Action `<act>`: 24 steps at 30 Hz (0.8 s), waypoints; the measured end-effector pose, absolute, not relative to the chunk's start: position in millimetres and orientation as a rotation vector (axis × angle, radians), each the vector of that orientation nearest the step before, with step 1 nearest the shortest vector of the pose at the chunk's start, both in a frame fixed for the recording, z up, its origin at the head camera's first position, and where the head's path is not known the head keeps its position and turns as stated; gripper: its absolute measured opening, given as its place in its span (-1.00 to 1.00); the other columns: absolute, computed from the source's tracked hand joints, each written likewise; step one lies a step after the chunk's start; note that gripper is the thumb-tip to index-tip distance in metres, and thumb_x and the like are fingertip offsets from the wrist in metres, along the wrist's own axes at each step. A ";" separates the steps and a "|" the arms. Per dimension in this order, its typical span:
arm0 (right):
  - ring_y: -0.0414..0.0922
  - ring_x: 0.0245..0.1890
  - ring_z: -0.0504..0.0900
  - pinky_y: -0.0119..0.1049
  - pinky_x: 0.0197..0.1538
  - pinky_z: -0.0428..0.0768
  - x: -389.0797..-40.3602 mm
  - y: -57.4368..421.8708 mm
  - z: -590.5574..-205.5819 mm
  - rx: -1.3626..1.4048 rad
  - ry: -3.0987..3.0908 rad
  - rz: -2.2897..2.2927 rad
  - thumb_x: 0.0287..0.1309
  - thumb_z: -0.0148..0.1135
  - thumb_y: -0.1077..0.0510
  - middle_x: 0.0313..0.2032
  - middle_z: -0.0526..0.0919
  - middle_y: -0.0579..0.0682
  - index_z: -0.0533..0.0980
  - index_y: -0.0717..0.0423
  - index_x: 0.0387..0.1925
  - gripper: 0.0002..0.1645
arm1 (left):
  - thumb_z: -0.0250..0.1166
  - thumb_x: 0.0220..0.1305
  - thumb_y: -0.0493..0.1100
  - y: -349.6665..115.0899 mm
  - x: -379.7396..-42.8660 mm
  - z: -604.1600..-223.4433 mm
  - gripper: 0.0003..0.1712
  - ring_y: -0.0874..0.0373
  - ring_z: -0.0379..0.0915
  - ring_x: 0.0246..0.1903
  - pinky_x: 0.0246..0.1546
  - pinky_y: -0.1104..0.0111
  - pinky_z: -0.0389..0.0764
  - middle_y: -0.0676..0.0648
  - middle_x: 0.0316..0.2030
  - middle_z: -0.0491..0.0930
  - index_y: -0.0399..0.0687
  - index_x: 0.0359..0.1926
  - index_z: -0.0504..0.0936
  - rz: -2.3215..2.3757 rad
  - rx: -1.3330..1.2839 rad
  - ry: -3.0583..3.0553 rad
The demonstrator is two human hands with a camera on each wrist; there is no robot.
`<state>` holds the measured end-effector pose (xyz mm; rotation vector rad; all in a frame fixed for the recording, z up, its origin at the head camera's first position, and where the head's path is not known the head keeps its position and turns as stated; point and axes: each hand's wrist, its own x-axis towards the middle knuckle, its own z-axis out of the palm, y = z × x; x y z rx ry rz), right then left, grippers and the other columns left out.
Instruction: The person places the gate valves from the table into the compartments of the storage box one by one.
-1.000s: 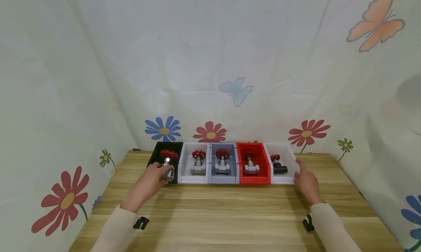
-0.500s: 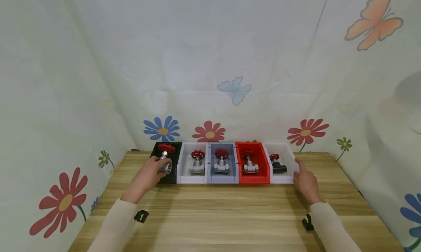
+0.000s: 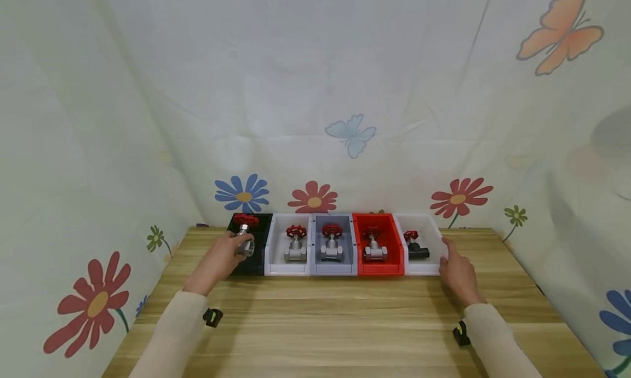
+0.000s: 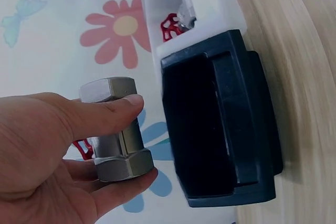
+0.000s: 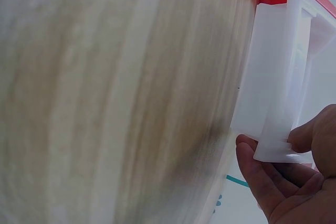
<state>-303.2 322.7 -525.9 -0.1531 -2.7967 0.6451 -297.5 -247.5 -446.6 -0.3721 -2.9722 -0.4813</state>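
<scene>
My left hand (image 3: 217, 262) grips a steel gate valve (image 4: 118, 136) by its hexagonal-ended body, its red handwheel (image 3: 245, 219) pointing up and away. In the head view the valve hangs over the black bin (image 3: 260, 257); the left wrist view shows it apart from that bin's rim. Thumb on one side, fingers on the other, my right hand (image 3: 460, 271) pinches the front right corner of the right-end white bin (image 5: 278, 77). A black valve (image 3: 418, 251) with a small red handwheel lies in that white bin.
Between the end bins stand a white bin (image 3: 289, 269), a grey bin (image 3: 337, 269) and a red bin (image 3: 382, 269), each with a steel valve and red handwheel. The row sits on a wooden table (image 3: 320, 323) against a flowered curtain (image 3: 276, 82).
My left hand has carried the valve slightly left and toward the back of the black bin. The right hand keeps its place on the white bin.
</scene>
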 end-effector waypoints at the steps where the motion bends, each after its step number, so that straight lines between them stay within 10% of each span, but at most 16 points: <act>1: 0.04 -0.62 0.41 0.01 -0.41 0.40 -303.2 322.8 -525.9 -0.156 -2.802 0.647 0.31 -0.01 0.25 -0.63 0.53 0.19 0.19 0.20 0.38 -0.38 | 0.37 0.18 -0.32 -247.6 -299.1 -447.6 -0.45 0.00 0.44 -0.27 -0.27 0.12 0.57 -0.24 -0.17 0.52 0.00 0.22 0.55 -0.484 -0.364 -2.974; 24: 0.05 -0.57 0.43 0.08 -0.29 0.45 -303.1 322.1 -524.2 -0.184 -2.846 0.653 0.34 -0.01 0.26 -0.51 0.59 0.29 0.14 0.20 0.42 -0.36 | 0.39 0.13 -0.35 -259.3 -323.1 -480.1 -0.45 -0.06 0.45 -0.21 -0.15 0.02 0.56 -0.23 -0.19 0.59 -0.06 0.18 0.58 -0.497 -0.359 -2.955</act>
